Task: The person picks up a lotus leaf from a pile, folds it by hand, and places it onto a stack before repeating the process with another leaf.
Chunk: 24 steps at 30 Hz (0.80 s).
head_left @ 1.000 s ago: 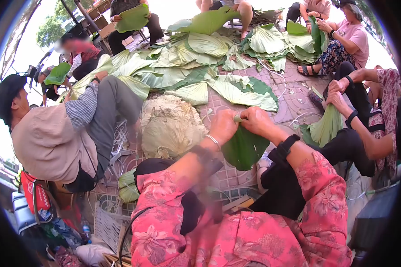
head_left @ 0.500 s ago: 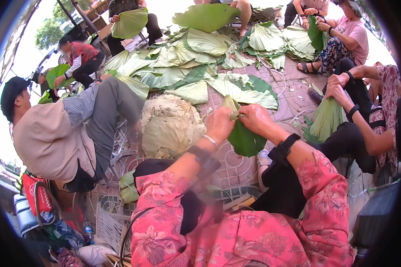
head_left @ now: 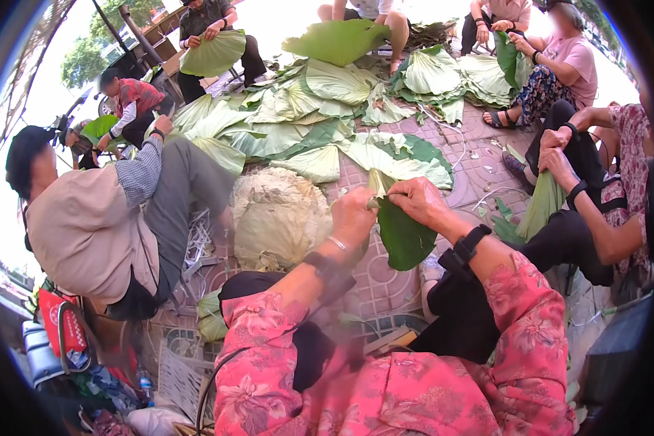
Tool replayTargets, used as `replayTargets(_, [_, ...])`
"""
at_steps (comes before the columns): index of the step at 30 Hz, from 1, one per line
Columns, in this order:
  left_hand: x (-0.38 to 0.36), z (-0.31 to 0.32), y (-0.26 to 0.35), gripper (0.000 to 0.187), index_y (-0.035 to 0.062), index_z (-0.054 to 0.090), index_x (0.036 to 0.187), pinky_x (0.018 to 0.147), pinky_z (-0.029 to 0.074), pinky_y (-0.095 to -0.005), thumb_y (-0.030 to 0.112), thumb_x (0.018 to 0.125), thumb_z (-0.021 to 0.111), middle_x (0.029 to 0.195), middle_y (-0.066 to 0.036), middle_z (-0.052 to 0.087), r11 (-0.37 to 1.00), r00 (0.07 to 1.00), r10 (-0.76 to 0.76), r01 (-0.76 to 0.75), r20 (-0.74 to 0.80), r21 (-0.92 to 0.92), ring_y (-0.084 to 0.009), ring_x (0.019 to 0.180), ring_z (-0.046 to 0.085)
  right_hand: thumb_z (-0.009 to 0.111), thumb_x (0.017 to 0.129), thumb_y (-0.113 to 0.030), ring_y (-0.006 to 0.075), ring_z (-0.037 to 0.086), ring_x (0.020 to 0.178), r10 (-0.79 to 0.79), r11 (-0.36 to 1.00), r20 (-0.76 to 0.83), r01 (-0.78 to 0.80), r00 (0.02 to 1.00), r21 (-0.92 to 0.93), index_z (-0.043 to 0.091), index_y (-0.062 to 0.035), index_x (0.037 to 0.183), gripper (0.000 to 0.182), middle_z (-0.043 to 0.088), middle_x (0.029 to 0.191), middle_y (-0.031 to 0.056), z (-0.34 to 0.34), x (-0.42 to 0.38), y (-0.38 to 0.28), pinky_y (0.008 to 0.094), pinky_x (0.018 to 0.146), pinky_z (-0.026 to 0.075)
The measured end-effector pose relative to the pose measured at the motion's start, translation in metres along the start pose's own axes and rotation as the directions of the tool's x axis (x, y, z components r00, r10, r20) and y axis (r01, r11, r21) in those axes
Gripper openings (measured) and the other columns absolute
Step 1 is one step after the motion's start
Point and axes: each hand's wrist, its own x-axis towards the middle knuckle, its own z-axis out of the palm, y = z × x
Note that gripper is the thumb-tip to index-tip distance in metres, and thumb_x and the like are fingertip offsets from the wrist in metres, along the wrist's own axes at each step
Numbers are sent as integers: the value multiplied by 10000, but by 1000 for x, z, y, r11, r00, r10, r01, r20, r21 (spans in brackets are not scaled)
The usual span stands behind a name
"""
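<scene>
A green leaf [head_left: 405,234] hangs in front of me, its dark side showing below my hands and a paler folded part at its top. My left hand [head_left: 354,216] is closed on the leaf's gathered upper edge. Close beside it, my right hand [head_left: 419,201] pinches the same leaf, thumb and fingers together. Just left of my hands is a round pale bundle of dried leaves [head_left: 278,220] on the ground. Beyond my hands, large pale-green leaves [head_left: 312,157] lie overlapped.
A person in a beige vest [head_left: 94,232] sits at left. At right a co-worker's hands [head_left: 556,149] grip another leaf [head_left: 542,207]. Several people sit around the leaf pile. A red bag [head_left: 59,327] and a white basket [head_left: 182,378] stand at lower left.
My left hand has shifted slightly left and down, my right hand slightly down. The leaf between them hangs lower. The person at left has raised a hand.
</scene>
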Motion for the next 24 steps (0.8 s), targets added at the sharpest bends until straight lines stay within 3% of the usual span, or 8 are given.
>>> replayTargets(3, [-1, -3, 5, 103, 77, 621, 825, 606, 476, -405, 103, 729, 596, 765, -128, 587, 1000, 1000, -22, 22, 19, 0, -329, 705, 583, 599, 723, -240, 346, 607, 715, -72, 992, -12, 70, 997, -108, 627, -41, 763, 205, 621, 714, 171, 6, -4, -2, 431, 644, 455])
replayTargets(6, [-2, -1, 4, 129, 72, 623, 850, 609, 479, -395, 98, 724, 607, 774, -133, 589, 1000, 999, 8, -8, 48, 1, -331, 710, 585, 613, 702, -255, 350, 604, 752, 8, 971, 52, 4, 999, -238, 612, -31, 805, 247, 619, 732, 167, -3, -5, -16, 435, 666, 456])
replayTargets(9, [-1, -8, 8, 178, 73, 631, 885, 616, 482, -385, 84, 708, 620, 772, -133, 589, 996, 998, 63, -64, -16, -59, -328, 711, 586, 653, 676, -249, 291, 618, 727, 6, 965, 3, -5, 1000, -261, 612, -38, 950, 348, 627, 757, 127, -6, -5, -18, 362, 654, 475])
replayTargets(12, [2, -19, 15, 228, 73, 639, 912, 617, 483, -369, 47, 685, 629, 771, -129, 593, 981, 987, 112, -128, -118, -143, -321, 710, 588, 619, 683, -240, 340, 608, 741, -52, 988, -98, 37, 994, -148, 592, -31, 940, 332, 616, 741, 153, -9, -10, -23, 419, 667, 469])
replayTargets(14, [4, -26, 20, 264, 69, 643, 926, 619, 483, -355, 15, 669, 629, 774, -126, 599, 977, 990, 59, -83, -126, -196, -311, 712, 593, 627, 679, -227, 320, 621, 732, -1, 997, -109, -8, 994, -81, 587, -41, 980, 356, 629, 745, 137, -15, -15, -31, 405, 656, 479])
replayTargets(17, [6, -28, 25, 263, 55, 643, 921, 633, 481, -320, -21, 670, 619, 778, -119, 606, 972, 969, 87, -134, -232, -193, -277, 706, 600, 632, 684, -234, 319, 629, 714, 25, 999, -130, -28, 991, -18, 579, -46, 999, 371, 637, 742, 135, -17, -17, -34, 401, 643, 489])
replayTargets(20, [7, -29, 31, 245, 49, 646, 931, 650, 474, -294, -28, 701, 611, 781, -102, 613, 962, 975, 57, -111, -214, -251, -224, 697, 599, 662, 686, -181, 228, 613, 652, -10, 999, -155, 2, 988, -48, 567, -16, 998, 365, 614, 698, 100, -17, -17, -37, 335, 589, 472])
replayTargets(24, [7, -23, 35, 220, 41, 649, 940, 661, 463, -274, -28, 734, 610, 793, -83, 622, 944, 981, 10, -73, -194, -321, -175, 700, 587, 622, 686, -225, 354, 618, 708, 17, 999, -210, -23, 978, -26, 570, -50, 979, 345, 630, 715, 147, -13, -15, -37, 438, 638, 480])
